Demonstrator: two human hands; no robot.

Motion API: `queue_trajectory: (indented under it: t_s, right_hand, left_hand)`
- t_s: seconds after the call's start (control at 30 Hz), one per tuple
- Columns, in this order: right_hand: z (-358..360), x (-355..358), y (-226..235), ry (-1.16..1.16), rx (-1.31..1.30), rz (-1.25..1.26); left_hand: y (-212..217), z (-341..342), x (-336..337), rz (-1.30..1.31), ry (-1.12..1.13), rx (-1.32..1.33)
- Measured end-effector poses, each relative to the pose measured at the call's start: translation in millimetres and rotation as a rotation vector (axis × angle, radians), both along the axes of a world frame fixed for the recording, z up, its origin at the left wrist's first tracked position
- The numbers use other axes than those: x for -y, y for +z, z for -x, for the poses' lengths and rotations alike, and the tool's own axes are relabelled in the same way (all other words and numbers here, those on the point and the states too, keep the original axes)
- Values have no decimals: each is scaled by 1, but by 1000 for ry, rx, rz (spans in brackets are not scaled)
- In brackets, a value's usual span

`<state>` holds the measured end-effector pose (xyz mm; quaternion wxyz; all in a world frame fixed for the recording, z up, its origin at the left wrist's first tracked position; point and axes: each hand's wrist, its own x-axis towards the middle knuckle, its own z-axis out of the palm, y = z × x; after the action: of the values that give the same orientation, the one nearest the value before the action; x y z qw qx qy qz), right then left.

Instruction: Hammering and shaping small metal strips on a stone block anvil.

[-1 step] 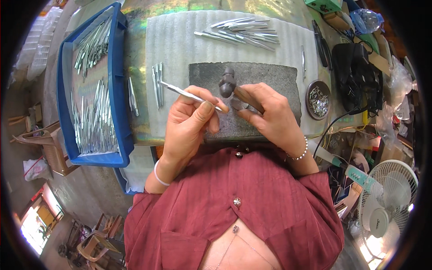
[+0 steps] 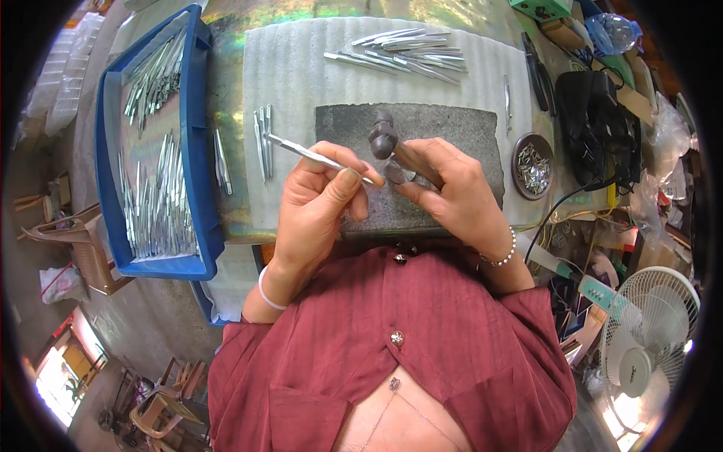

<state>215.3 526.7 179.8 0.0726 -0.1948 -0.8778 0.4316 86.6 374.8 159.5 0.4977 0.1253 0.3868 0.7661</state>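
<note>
From the head view, the left hand (image 2: 320, 197) is pinching a slim silver tweezer-like metal piece (image 2: 316, 156) between thumb and fingers, its grip narrow and closed on the piece, which is slanting up to the left over the white ribbed mat (image 2: 294, 83). The right hand (image 2: 452, 188) is wrapping its grip around the wooden handle of a small hammer (image 2: 382, 139), whose dark rounded metal head is resting over the rough grey stone block (image 2: 452, 124). The near end of the metal piece is lying on that block, just beside the hammer head; a small part between the fingertips is possibly there, but it is too blurred to tell.

Packages and containers are sitting around the edge: a blue plastic tray (image 2: 203, 113) at the left is holding many shiny metal strips, a round dark dish (image 2: 532, 167) right of the block is holding small silvery bits, and a green box (image 2: 538, 7) is lying at the top right corner. A loose heap of finished silver pieces (image 2: 410, 53) is lying at the far end of the mat, and a few more (image 2: 261, 139) are lying left of the block. The tabletop (image 2: 226, 68) is showing an iridescent sheen. A white fan (image 2: 648, 339) is standing low on the right.
</note>
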Motion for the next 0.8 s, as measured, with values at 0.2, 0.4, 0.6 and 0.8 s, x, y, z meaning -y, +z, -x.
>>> queue_trajectory:
  t_s: [0.2,0.4,0.6,0.8]
  right_hand:
    - [-20,-2,-8,-222,-43,437]
    - [-32,-4,-11,-308,-116,772]
    - [-32,-6,-19,-235,-203,807]
    - [-33,-8,-20,-240,-206,823]
  left_hand:
    - [-3,-7,-16,132,-35,-354]
    - [-5,-14,-24,196,-11,-607]
    - [-8,-17,-26,229,19,-773]
    - [-7,-18,-28,241,33,-849]
